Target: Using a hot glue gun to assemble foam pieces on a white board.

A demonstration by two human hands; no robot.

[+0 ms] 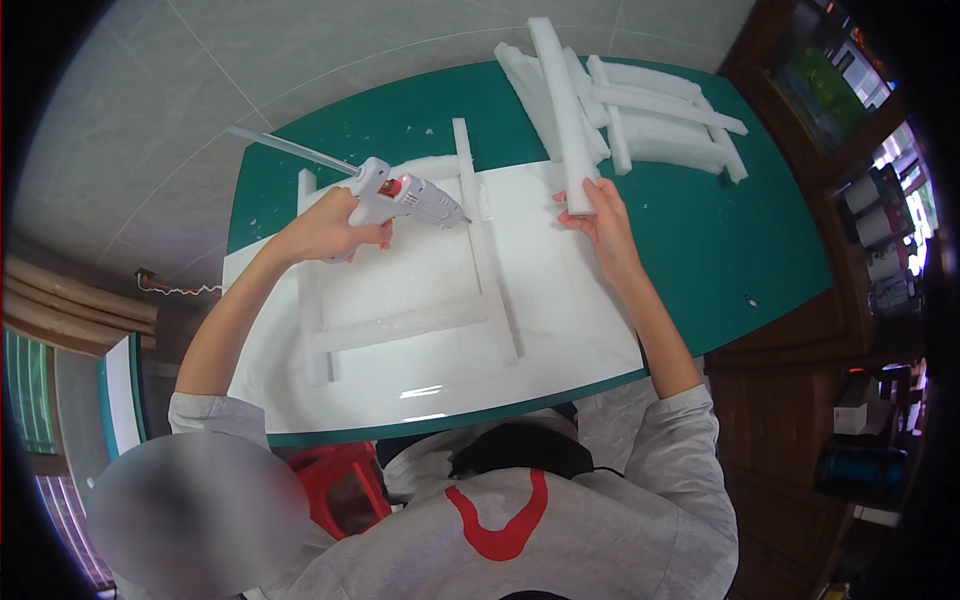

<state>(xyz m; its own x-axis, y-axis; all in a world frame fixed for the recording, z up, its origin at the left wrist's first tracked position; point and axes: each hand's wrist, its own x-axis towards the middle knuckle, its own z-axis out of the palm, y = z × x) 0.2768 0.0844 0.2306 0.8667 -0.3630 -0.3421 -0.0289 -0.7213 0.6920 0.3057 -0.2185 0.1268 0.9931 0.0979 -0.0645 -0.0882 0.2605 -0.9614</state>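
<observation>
My left hand (pixel 328 228) is closed round the handle of a white hot glue gun (pixel 412 200), with a long glue stick (pixel 290 148) jutting from its back. The gun's nozzle is at the right side strip of a white foam frame (pixel 487 275) that lies on the table; whether it touches cannot be made out. My right hand (pixel 608 228) grips the near end of a long white foam strip (pixel 565 110), its far end pointing away from me, over other foam pieces.
The green table (pixel 740 255) carries a glossy white sheet (pixel 560 310) under the frame. At the far right lies a second foam assembly (pixel 670 115) of crossed strips. A red plastic stool (pixel 340 485) stands below the near edge. Wooden cabinets (pixel 780 440) are on the right.
</observation>
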